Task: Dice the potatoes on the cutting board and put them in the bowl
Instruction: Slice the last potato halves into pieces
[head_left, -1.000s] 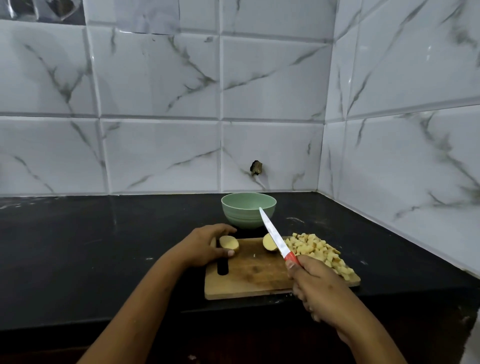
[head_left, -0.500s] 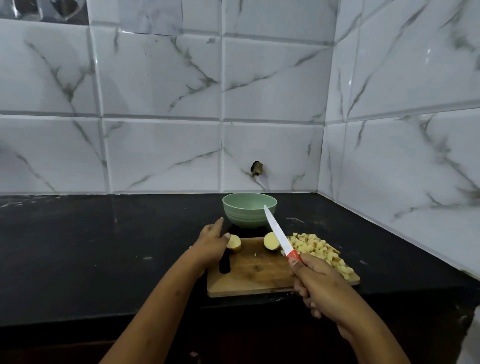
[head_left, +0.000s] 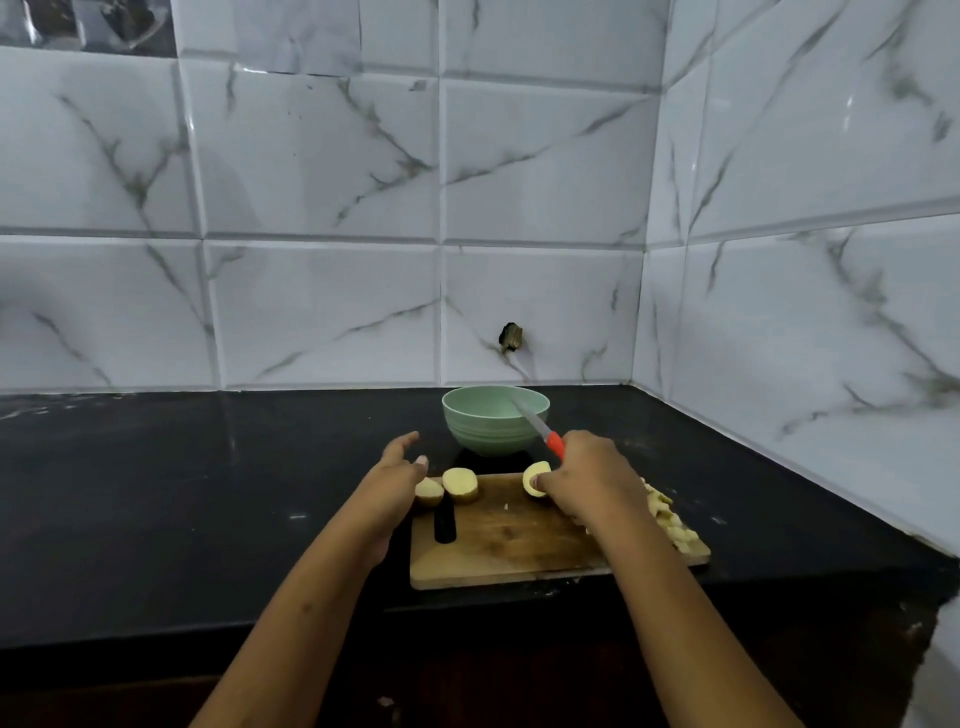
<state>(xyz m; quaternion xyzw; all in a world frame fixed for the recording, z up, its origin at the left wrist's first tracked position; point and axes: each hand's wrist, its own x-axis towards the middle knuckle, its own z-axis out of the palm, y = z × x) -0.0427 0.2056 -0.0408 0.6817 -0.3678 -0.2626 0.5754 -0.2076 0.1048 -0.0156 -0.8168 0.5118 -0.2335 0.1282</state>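
Three potato pieces (head_left: 460, 484) on cutting board (head_left: 509, 540).
Right hand (head_left: 587, 478) clamps knife (head_left: 540, 428), fingertips on rightmost piece; left hand (head_left: 397, 470) fingers loose, beside other two.

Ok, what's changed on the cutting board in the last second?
The right hand, still gripping the knife, moved forward from the near edge of the cutting board and now touches the middle potato half. The left hand opened, releasing the left potato pieces. Bowl and diced pile stayed put.
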